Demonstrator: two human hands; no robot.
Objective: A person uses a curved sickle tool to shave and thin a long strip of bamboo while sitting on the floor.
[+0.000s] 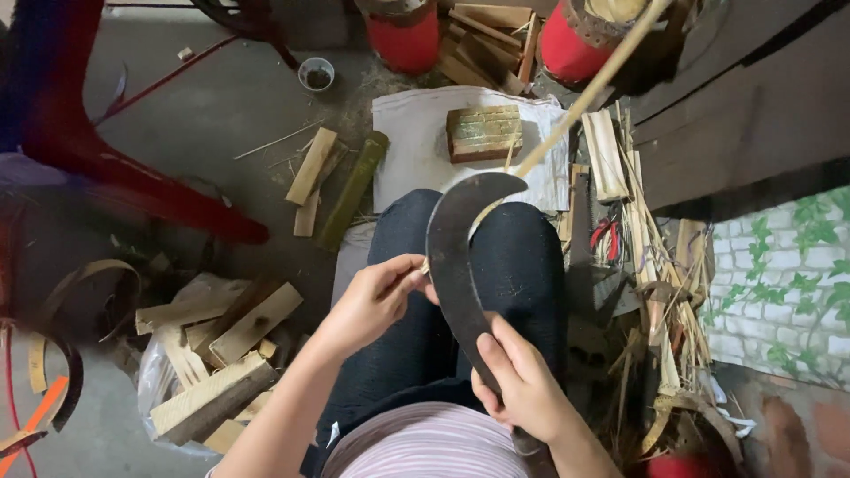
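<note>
My right hand [522, 385] grips the curved knife [456, 257] low over my lap, blade arcing away, so its edge meets the bamboo strip [595, 87]. My left hand [376, 296] pinches the strip's near end, steadying it. Beyond my knees, a wooden block [483, 133] rests on a white sack [412, 146].

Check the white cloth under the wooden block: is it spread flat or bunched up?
Spread flat. The white cloth lies open on the floor, corners out, with the wooden block sitting on top of it.
</note>
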